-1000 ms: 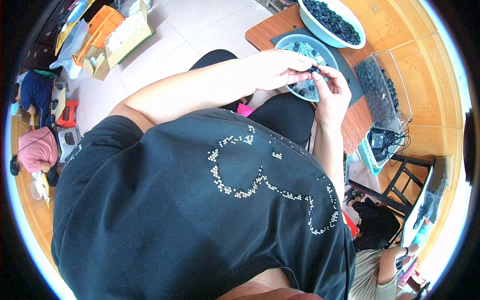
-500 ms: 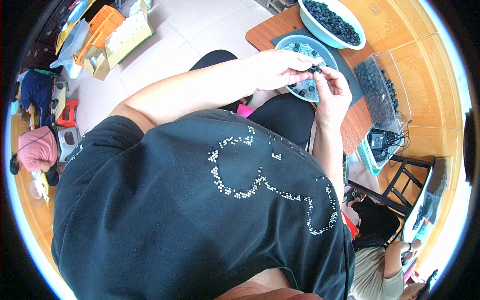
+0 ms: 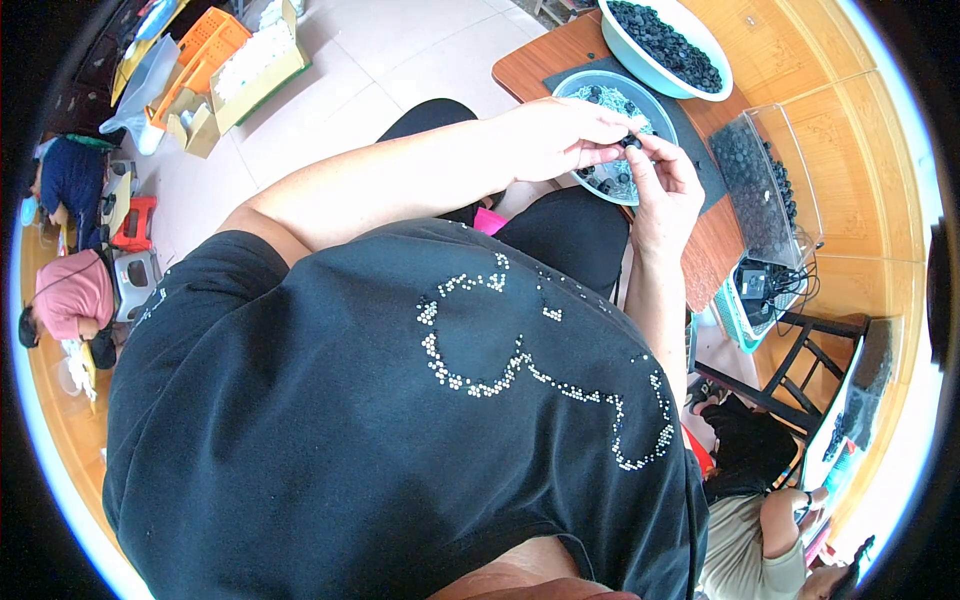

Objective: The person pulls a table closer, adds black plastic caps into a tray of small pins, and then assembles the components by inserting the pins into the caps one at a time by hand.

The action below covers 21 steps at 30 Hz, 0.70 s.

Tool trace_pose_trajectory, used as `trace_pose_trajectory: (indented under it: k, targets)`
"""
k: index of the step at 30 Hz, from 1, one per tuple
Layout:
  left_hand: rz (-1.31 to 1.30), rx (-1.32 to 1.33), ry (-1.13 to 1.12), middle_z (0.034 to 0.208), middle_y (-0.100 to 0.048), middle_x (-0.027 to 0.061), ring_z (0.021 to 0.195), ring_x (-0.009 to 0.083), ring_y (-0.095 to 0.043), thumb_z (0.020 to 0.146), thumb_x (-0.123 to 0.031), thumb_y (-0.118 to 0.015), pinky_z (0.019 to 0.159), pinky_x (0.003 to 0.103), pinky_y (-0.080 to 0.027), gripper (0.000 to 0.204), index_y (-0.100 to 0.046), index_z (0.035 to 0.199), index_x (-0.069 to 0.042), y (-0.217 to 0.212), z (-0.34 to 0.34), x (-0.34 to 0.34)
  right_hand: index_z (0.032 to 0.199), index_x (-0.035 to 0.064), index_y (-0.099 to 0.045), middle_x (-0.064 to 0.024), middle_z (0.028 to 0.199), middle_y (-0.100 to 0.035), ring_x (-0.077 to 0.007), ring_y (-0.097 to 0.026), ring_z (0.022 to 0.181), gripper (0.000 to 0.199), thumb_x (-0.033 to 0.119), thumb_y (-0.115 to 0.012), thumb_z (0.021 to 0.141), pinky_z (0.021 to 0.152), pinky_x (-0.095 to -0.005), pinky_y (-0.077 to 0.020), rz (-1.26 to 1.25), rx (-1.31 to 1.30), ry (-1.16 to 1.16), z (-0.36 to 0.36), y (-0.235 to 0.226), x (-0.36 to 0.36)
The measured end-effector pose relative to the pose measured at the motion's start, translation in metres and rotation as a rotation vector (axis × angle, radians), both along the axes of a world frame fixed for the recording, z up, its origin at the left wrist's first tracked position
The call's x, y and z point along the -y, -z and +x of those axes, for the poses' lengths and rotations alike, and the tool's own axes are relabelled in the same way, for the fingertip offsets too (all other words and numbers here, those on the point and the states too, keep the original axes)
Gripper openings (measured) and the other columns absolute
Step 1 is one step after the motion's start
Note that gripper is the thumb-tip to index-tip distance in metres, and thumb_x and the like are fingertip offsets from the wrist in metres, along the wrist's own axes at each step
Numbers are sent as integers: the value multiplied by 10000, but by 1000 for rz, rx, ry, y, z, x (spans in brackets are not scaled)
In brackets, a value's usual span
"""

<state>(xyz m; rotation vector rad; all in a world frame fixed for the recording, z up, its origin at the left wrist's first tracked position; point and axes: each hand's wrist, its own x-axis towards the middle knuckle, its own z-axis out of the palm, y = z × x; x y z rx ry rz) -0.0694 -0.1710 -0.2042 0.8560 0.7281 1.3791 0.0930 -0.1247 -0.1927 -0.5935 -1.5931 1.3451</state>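
Note:
A small round black part [image 3: 630, 141] is pinched between the fingertips of both hands. My left hand [image 3: 572, 132] reaches in from the left with its fingers bent around the part. From below, my right hand [image 3: 668, 185] meets it with thumb and forefinger. Both are above a light-blue bowl [image 3: 664, 104] that holds several black parts and many small pale-blue pieces. The fingers partly cover the part, so its finer shape cannot be made out.
A larger pale basin [image 3: 722, 90] heaped with black parts stands behind the bowl on the brown table [image 3: 520, 72]. To the right are a clear bin [image 3: 765, 190] of black parts and a basket [image 3: 745, 320] with cables. Co-workers sit at far left and lower right.
My hands stay nearly in place, with the left fingers shifting slightly over the black part. The co-worker at lower right has moved a hand.

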Motion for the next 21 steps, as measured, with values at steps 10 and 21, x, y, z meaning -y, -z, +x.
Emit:
trace_pose_trajectory:
  k: [10, 21]
  targets:
    - [-153, 254, -24, 998, -570, 108, 895, 141, -570, 890, -81, -532, 834, 224, -494, 287, -521, 1131, 73, -13, 7, 6, 963, -18, -612, -48, 871, -599, -95, -562, 792, 193, -46, -644, 774, 732, -209, -448, -93, 3, 7, 0, -2, 1]
    - [-148, 169, 1, 960, -573, 64, 830, 89, -559, 892, -109, -544, 777, 189, -492, 295, -530, 1141, 48, -13, 3, 6, 926, 2, -578, -27, 823, -584, -75, -558, 763, 175, -53, -642, 773, 707, -187, -446, -178, -51, -35, 0, -3, 2]
